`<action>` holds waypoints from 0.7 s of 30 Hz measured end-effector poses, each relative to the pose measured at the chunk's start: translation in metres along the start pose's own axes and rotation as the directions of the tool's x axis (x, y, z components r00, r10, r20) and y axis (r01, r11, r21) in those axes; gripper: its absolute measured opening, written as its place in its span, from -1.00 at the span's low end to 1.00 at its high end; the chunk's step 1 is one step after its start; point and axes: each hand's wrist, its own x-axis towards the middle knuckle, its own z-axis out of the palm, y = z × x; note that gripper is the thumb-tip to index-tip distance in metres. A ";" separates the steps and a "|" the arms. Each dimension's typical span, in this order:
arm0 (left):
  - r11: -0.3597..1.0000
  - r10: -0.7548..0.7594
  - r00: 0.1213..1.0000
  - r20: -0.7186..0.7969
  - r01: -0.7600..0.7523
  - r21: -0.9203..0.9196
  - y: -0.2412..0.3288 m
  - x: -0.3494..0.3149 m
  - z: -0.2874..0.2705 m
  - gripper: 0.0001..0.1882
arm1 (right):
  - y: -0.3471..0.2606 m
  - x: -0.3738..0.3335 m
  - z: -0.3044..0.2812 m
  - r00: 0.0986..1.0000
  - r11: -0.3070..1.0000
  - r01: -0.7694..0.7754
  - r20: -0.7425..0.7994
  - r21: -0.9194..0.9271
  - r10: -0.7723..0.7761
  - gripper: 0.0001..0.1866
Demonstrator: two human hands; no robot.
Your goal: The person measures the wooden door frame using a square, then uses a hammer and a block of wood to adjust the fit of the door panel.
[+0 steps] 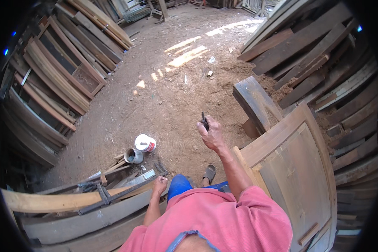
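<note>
My right hand (213, 135) is held out in front of me over the floor, its fingers closed round a small dark tool (204, 122). A thin tip of it sticks up past the fingers; its exact kind does not show. Low at my left, beside my blue-clad knee, my left hand (158, 185) has its fingers curled in. What lies inside them, if anything, is hidden. To the right of my right forearm a panelled wooden door (296, 168) lies slanted, with a dark wooden block (254, 103) beyond its far end.
At my left lie long boards (54, 202) with a dark bar clamp (105, 194) across them. A white bucket (145, 143) and an open can (133, 156) stand on the dusty floor (113, 122). Planks lean along the left (59, 80) and are stacked at the right (306, 46).
</note>
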 end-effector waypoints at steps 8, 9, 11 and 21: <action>0.938 0.032 0.882 0.471 -0.189 0.291 0.066 0.112 -0.006 -0.57 | 0.052 0.016 -0.016 0.920 0.961 -0.259 -0.278 0.096 0.275 -0.71; 0.941 0.018 0.868 0.496 -0.182 0.285 0.087 0.129 -0.013 -0.56 | 0.062 0.015 -0.021 0.895 0.944 -0.312 -0.301 0.110 0.330 -0.72; 0.940 0.086 0.863 0.498 -0.236 0.247 0.109 0.176 -0.020 -0.56 | 0.070 0.021 -0.029 0.852 0.929 -0.358 -0.372 0.099 0.368 -0.74; 0.837 0.285 0.739 0.610 -0.502 0.218 0.205 0.364 -0.067 -0.54 | 0.073 0.141 0.009 0.623 0.932 -0.363 -0.748 -0.017 0.229 -0.72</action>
